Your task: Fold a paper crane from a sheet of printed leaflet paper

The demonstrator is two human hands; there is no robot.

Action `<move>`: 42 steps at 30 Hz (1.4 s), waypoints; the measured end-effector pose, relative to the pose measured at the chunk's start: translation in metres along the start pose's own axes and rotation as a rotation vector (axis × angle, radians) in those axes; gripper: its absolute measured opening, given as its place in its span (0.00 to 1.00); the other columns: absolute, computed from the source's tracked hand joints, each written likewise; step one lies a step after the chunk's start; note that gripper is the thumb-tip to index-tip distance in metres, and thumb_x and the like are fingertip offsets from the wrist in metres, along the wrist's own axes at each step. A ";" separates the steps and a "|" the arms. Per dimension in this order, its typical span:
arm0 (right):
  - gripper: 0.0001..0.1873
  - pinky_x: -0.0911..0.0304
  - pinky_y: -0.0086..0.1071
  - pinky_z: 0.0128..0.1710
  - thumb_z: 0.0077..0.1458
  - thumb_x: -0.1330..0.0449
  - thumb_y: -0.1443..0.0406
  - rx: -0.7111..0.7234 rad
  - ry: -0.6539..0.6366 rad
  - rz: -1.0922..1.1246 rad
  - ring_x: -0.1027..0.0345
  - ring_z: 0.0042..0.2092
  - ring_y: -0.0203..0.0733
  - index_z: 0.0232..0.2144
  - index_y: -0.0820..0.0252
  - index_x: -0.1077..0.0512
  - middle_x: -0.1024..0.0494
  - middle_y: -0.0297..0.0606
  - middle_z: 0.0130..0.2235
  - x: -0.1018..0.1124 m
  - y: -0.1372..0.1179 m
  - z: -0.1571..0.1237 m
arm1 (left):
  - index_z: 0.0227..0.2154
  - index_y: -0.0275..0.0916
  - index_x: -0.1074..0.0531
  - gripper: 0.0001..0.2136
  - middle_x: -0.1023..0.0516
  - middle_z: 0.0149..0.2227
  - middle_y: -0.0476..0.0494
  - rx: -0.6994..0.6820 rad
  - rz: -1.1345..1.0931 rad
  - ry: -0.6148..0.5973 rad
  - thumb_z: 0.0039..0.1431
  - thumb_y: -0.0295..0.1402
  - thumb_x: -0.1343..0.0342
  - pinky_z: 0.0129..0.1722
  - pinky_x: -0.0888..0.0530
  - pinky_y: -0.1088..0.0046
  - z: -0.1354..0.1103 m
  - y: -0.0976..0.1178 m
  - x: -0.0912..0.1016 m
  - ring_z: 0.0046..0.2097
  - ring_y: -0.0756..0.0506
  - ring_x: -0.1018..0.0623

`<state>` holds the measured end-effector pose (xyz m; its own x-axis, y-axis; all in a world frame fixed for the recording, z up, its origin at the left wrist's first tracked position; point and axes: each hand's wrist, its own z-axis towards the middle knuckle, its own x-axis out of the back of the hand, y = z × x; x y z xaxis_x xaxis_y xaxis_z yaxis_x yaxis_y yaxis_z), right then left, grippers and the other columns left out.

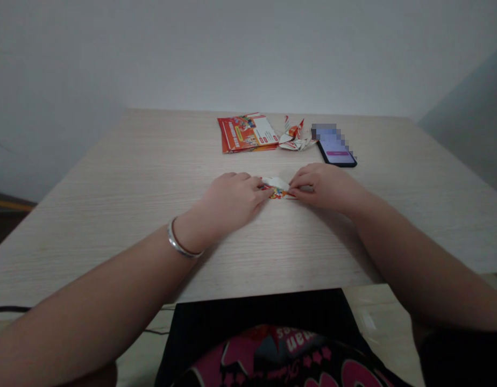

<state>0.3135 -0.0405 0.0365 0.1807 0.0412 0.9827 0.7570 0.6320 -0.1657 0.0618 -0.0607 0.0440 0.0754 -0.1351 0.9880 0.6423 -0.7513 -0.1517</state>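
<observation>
A small folded piece of printed paper [277, 188], white with red and orange print, lies on the light wooden table [131, 177]. My left hand [230, 201] rests on the table with its fingers curled and its fingertips pinching the paper's left end. My right hand [323, 185] pinches the paper's right end. A silver bangle [179, 244] circles my left wrist.
A stack of red and orange printed sheets [246, 133] lies at the far side of the table. Beside it sits a folded paper figure [295, 137], then a black phone [336, 150] with a lit screen. A plain wall rises behind the table.
</observation>
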 end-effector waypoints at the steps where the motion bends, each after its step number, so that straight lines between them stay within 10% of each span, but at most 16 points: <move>1: 0.12 0.30 0.40 0.46 0.64 0.39 0.64 -0.005 -0.008 0.000 0.22 0.42 0.48 0.36 0.57 0.14 0.13 0.43 0.39 -0.001 -0.002 0.000 | 0.56 0.39 0.21 0.18 0.16 0.53 0.35 0.002 -0.003 0.004 0.76 0.33 0.54 0.51 0.23 0.55 0.000 -0.001 -0.002 0.51 0.36 0.17; 12: 0.11 0.33 0.49 0.58 0.60 0.35 0.69 0.069 0.259 0.049 0.26 0.56 0.54 0.42 0.56 0.15 0.17 0.47 0.55 -0.025 0.009 0.003 | 0.62 0.33 0.26 0.21 0.20 0.59 0.33 0.023 -0.088 0.024 0.76 0.37 0.52 0.60 0.26 0.54 0.001 -0.006 -0.010 0.58 0.35 0.19; 25: 0.12 0.30 0.44 0.52 0.63 0.37 0.68 0.105 0.102 0.024 0.24 0.46 0.49 0.44 0.59 0.14 0.13 0.46 0.43 -0.013 -0.009 0.003 | 0.53 0.33 0.20 0.19 0.18 0.57 0.35 -0.091 -0.043 0.078 0.76 0.36 0.55 0.58 0.25 0.54 0.003 -0.002 -0.012 0.57 0.36 0.19; 32: 0.17 0.35 0.52 0.64 0.64 0.42 0.72 0.176 0.145 -0.004 0.27 0.62 0.53 0.49 0.58 0.17 0.18 0.45 0.60 -0.017 0.005 0.003 | 0.53 0.34 0.20 0.20 0.16 0.55 0.36 -0.118 -0.053 0.116 0.76 0.38 0.55 0.59 0.26 0.56 0.002 -0.006 -0.012 0.56 0.38 0.19; 42: 0.14 0.32 0.45 0.58 0.67 0.40 0.66 0.314 0.152 -0.066 0.24 0.53 0.49 0.48 0.56 0.16 0.13 0.42 0.47 -0.021 0.005 0.007 | 0.57 0.37 0.21 0.22 0.19 0.59 0.36 -0.041 -0.145 0.066 0.71 0.45 0.46 0.65 0.33 0.48 0.002 -0.015 -0.014 0.60 0.34 0.21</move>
<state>0.3098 -0.0328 0.0154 0.2470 -0.1083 0.9629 0.5443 0.8377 -0.0454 0.0522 -0.0460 0.0322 -0.0671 -0.0646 0.9957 0.6107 -0.7918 -0.0102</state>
